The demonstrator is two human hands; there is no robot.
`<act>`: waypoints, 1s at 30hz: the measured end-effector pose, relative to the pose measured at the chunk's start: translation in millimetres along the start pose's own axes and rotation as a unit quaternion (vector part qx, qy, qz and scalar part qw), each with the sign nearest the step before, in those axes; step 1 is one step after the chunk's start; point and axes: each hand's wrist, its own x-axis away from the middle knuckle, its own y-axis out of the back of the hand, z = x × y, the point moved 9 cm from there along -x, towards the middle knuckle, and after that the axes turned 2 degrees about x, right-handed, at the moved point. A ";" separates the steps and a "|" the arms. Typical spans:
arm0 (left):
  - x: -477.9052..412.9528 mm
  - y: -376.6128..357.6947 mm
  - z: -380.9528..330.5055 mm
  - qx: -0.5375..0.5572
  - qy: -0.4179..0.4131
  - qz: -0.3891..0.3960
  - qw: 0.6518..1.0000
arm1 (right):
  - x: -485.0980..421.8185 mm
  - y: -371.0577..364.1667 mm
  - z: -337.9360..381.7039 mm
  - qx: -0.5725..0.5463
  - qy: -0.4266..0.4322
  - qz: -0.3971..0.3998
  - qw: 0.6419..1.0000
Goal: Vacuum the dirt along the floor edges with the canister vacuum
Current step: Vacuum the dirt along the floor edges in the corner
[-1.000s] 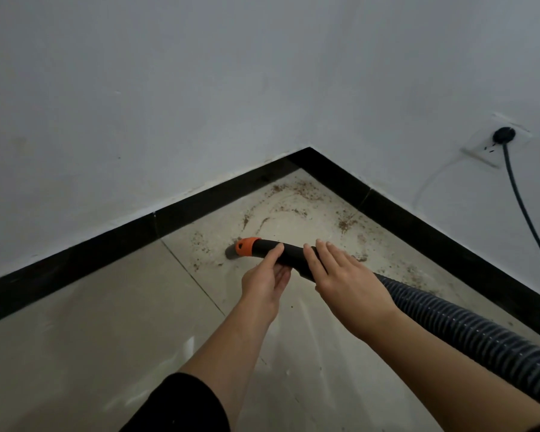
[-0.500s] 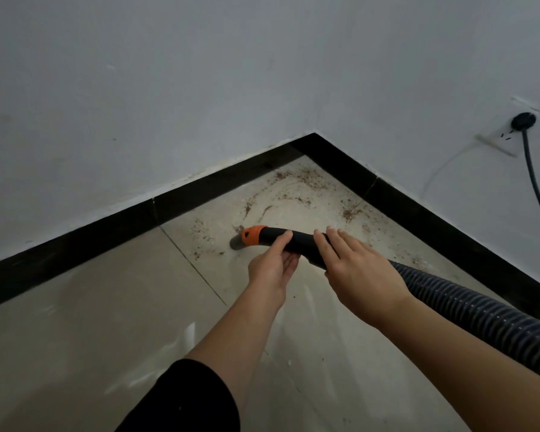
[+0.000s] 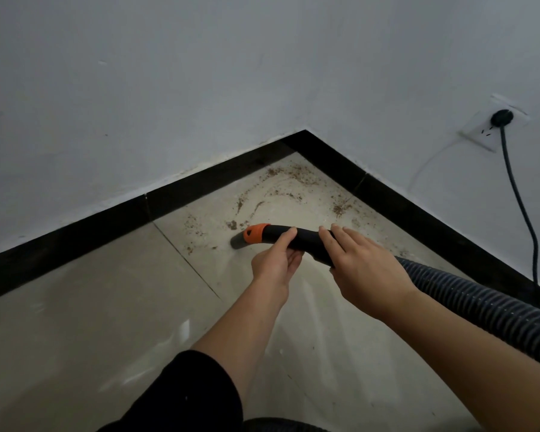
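Note:
A black vacuum nozzle [image 3: 304, 237] with an orange tip [image 3: 256, 232] points left, its mouth low over the beige floor tile. My left hand [image 3: 276, 260] cups the nozzle from below, thumb on top. Just behind it my right hand [image 3: 360, 266] wraps over the nozzle where the ribbed grey hose [image 3: 480, 304] begins. Brown dirt [image 3: 287, 182] is scattered in the floor corner beyond the tip, with a small clump [image 3: 232, 225] right beside the tip.
Black skirting [image 3: 200, 185] runs along both white walls and meets at the corner. A wall socket [image 3: 493, 127] on the right wall holds a black plug, and its cable [image 3: 521, 207] hangs down to the floor. The hose trails off to the lower right.
Nozzle and both hands have shifted slightly right and back from the left skirting, about the same distance from the dirt clump. The head view tilted a little. Both hands keep their hold.

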 end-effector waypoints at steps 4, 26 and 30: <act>3.5 -0.9 6.6 -0.004 0.004 -0.006 1.000 | 5.3 0.3 -3.5 -0.004 -0.003 0.006 1.000; 3.1 -20.4 28.7 -0.003 0.021 0.015 1.000 | 19.9 0.6 -23.3 0.017 -0.016 0.010 1.000; 2.8 -12.6 20.7 -0.006 0.012 0.004 1.000 | 14.6 -2.1 -15.8 0.012 -0.012 0.012 1.000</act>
